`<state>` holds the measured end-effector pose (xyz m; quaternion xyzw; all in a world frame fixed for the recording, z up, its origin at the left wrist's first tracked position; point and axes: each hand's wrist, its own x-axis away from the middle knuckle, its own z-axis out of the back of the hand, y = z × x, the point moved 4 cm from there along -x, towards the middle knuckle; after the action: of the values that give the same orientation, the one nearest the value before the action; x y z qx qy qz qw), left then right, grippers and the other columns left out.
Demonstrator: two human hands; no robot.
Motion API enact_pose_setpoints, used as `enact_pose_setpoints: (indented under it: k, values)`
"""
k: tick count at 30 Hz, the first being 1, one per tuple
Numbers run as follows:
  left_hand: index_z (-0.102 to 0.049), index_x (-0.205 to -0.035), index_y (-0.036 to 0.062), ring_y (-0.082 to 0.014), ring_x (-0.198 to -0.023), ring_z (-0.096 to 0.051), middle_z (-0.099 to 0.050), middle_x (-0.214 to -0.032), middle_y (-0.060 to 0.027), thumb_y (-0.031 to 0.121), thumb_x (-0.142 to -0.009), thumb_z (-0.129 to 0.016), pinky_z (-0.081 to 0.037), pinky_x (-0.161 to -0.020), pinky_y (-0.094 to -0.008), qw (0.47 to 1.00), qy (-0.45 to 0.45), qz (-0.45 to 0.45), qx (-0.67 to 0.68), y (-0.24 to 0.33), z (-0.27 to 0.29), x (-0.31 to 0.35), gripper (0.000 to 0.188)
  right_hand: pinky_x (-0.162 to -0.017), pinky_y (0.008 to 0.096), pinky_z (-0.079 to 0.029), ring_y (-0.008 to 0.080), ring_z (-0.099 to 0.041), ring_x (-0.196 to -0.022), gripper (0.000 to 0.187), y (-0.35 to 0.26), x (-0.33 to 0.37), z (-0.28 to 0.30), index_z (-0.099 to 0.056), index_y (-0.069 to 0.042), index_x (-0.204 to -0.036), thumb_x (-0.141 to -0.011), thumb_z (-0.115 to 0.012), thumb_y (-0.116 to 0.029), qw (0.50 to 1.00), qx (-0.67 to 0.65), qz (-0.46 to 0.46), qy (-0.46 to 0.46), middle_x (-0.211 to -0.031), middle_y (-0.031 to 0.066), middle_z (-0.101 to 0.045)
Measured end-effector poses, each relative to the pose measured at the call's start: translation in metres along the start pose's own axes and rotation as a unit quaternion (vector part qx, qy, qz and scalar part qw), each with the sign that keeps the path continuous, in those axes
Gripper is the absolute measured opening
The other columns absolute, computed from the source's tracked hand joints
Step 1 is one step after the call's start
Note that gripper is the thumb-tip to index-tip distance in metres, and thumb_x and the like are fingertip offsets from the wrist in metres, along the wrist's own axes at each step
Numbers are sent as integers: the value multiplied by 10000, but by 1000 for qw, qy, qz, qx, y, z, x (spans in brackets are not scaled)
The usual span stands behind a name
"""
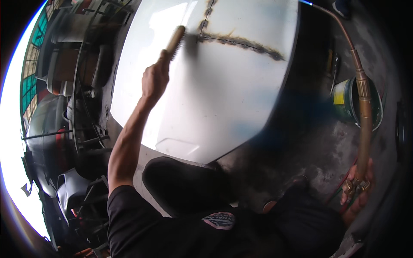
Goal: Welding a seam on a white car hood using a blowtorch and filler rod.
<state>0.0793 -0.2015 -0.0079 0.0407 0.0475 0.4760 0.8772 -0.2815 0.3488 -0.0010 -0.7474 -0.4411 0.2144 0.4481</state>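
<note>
My left hand (156,81) is closed round the handle of a wire brush (175,41) with a wooden back, its bristles facing right. The brush is over a white car panel (206,103), left of a scorched weld seam (241,42). A second dark seam (206,19) meets it and runs to the top edge. Out to the right, my right hand (361,185) grips the valve end of a brass gas torch (365,107). The torch points up and away from the panel, and a small blue flame shows at its tip. Whether the bristles touch the panel I cannot tell.
A dark green bucket (342,101) with a yellow label stands right of the panel, behind the torch. Red and green hoses (337,191) trail from the torch. On the left are a metal rack (76,86) and several car parts. My bent knee (180,182) is below the panel's near edge.
</note>
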Motion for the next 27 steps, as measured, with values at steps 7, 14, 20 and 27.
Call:
enact_pose_setpoints:
  k: [7, 14, 20, 27]
  values:
    - [-625, -1361, 138, -331, -507, -594, -648, -671, -199, 191, -1073, -526, -472, -478, -478, 995, 68, -48, 48, 1, 9, -1, 309, -470, 269, -606, 242, -700, -741, 904, 12, -7, 26, -146, -21, -1627, -972, -709, -287, 998, -23, -33, -40, -1085, 257, -501]
    - [-572, -1434, 94, -316, -493, -615, -661, -653, -180, 190, -1065, -540, -483, -463, -456, 988, 121, -91, 19, -11, 9, 13, 383, -487, 324, -648, 282, -708, -907, 773, 3, -38, -23, -130, -95, -1641, -1037, -602, -197, 986, -45, -34, -154, -1088, 211, -504]
    - [-463, -1508, 125, -408, -698, -659, -685, -921, -226, 98, -960, -573, -521, -603, -497, 947, -65, -272, 159, 163, -54, 84, 560, -516, 268, -623, 269, -715, -839, 934, 9, 2, 13, -103, -7, -1628, -975, -704, -300, 999, -13, 5, -30, -1149, 282, -491]
    - [-450, -1419, 38, -469, -1013, -658, -664, -1164, -261, 149, -974, -618, -540, -862, -515, 871, -283, -203, 347, 312, -147, 214, 489, -556, 245, -606, 243, -690, -819, 950, 21, -29, -5, -116, 17, -1622, -962, -722, -298, 994, -48, 15, -94, -1185, 292, -501]
